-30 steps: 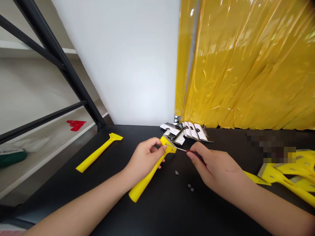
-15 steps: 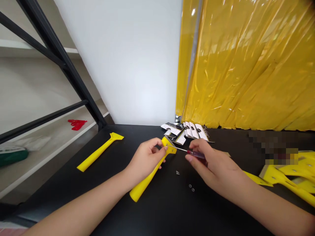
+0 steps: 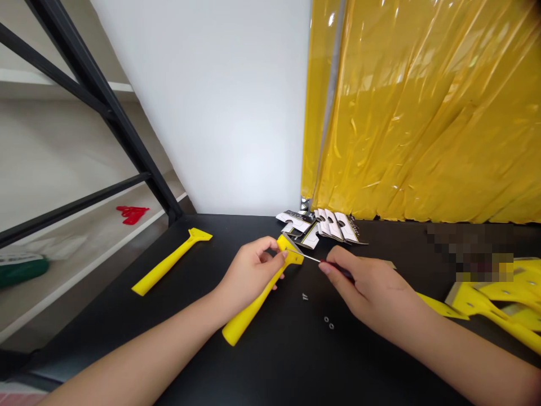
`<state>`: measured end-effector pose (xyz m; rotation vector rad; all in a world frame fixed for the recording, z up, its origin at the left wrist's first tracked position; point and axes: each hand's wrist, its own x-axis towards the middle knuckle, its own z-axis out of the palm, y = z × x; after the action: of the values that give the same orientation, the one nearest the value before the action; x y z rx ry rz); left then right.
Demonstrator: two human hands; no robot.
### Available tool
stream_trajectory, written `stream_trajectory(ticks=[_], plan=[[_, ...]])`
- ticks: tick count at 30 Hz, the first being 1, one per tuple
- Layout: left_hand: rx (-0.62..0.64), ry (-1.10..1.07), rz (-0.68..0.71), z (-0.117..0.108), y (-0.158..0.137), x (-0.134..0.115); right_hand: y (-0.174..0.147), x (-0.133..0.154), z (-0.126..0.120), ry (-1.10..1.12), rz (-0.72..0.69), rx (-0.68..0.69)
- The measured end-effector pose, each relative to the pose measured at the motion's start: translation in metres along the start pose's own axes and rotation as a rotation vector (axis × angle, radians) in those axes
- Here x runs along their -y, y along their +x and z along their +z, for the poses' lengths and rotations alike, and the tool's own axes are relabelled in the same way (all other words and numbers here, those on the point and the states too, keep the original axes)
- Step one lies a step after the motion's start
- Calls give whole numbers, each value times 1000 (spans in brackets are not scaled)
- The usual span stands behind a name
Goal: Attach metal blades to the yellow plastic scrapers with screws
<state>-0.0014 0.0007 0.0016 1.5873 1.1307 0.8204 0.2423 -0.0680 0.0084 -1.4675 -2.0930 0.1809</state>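
Note:
My left hand point(image 3: 257, 265) is closed around the head end of a yellow scraper point(image 3: 249, 316), whose handle slants down toward me. A grey metal blade edge shows at the scraper's head. In my right hand point(image 3: 359, 279) is a screwdriver point(image 3: 311, 258), its dark handle mostly covered by my fingers. The thin shaft points left, with its tip at the scraper's head beside my left thumb. Below my hands, small screws point(image 3: 305, 296) and two nuts point(image 3: 328, 322) lie on the black table point(image 3: 270, 372).
To the left lies another yellow scraper handle point(image 3: 169, 262). Printed cards point(image 3: 333, 225) are heaped at the back. Several yellow scrapers point(image 3: 486, 304) pile up at the right, partly blurred out. A shelf rack point(image 3: 143, 152) stands left, and a yellow plastic curtain point(image 3: 422, 113) hangs behind.
The fingers of my right hand have closed further round the screwdriver's handle, covering more of it. My left hand and the scraper stay nearly still.

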Motion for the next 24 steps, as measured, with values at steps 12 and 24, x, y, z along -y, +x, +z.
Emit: stream_trajectory(ticks=[12,24], plan=[[12,-1,-3,3,-1,2,1,0,-3,15,-24,-3],[-12,28,17,0,1,3,2,-5,-1,44,-9,12]])
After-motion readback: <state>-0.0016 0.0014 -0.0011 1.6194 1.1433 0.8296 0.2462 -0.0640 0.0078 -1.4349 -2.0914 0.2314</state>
